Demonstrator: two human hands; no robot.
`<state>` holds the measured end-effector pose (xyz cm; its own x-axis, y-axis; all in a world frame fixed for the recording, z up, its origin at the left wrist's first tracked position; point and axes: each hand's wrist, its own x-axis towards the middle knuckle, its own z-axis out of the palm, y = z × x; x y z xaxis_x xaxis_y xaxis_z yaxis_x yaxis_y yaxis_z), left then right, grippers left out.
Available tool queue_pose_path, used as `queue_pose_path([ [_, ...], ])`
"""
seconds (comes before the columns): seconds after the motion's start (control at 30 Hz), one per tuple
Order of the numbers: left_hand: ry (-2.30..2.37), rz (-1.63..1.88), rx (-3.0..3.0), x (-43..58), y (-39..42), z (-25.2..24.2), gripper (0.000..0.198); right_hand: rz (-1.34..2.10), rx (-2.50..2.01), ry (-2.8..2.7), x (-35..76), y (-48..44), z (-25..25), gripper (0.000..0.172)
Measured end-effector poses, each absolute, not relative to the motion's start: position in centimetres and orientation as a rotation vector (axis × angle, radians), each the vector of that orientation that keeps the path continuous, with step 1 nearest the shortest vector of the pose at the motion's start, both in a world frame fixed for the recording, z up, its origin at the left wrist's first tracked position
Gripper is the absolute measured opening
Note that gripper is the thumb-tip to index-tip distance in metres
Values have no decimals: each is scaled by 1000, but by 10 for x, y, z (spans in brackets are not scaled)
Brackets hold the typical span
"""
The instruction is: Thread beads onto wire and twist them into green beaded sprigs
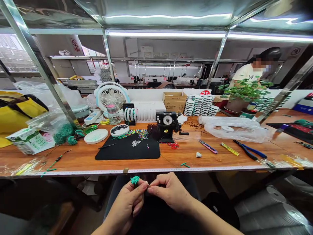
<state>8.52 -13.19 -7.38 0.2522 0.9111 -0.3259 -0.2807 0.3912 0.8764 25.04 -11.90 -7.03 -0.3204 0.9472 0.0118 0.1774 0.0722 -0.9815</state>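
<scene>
A small cluster of green beads point(134, 179) is sitting at the fingertips of the left hand point(126, 204), just below the near edge of the wooden workbench point(186, 153); the left thumb and forefinger are pinching its base, so this hand is the nearer one and is holding narrow; the cluster's stubby length is pointing up and slightly away from the person, though any fine wire is too thin to follow; the right hand point(171, 192) is reaching in from the other side, its fingertips pinched narrow and nearly meeting the left ones, and whatever they are gripping is too small to tell; both hands are hovering over the person's dark lap; beyond them, a few green sprigs point(184, 164) are lying near the bench edge, a black mat point(127, 151) is carrying scattered coloured beads point(138, 133), a black hand-cranked winder point(167, 125) is standing beside it, and black-handled pliers point(244, 149) are resting well off to the right.
</scene>
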Motion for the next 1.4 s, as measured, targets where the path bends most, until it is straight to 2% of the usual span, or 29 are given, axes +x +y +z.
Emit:
queue_pose_path([
  [0.17,872,848,725,84,-135,-74,18,1379,-1091,-1409,247,-117,-72,22],
  [0.33,854,697,722,86,-140,-77,12,1382,-1055,-1400,239,-119,-72,18],
  [0.77,852,930,751,89,-139,-75,17,1480,-1059,-1347,244,-117,-86,31],
  [0.97,861,924,651,89,-139,-75,23,1616,-939,-1379,249,-119,-76,23],
  [1.1,890,936,584,90,-138,-74,25,1757,-893,-1320,248,-121,-73,26],
  [1.4,903,939,607,93,-138,-75,23,1765,-897,-1303,247,-120,-76,26],
])
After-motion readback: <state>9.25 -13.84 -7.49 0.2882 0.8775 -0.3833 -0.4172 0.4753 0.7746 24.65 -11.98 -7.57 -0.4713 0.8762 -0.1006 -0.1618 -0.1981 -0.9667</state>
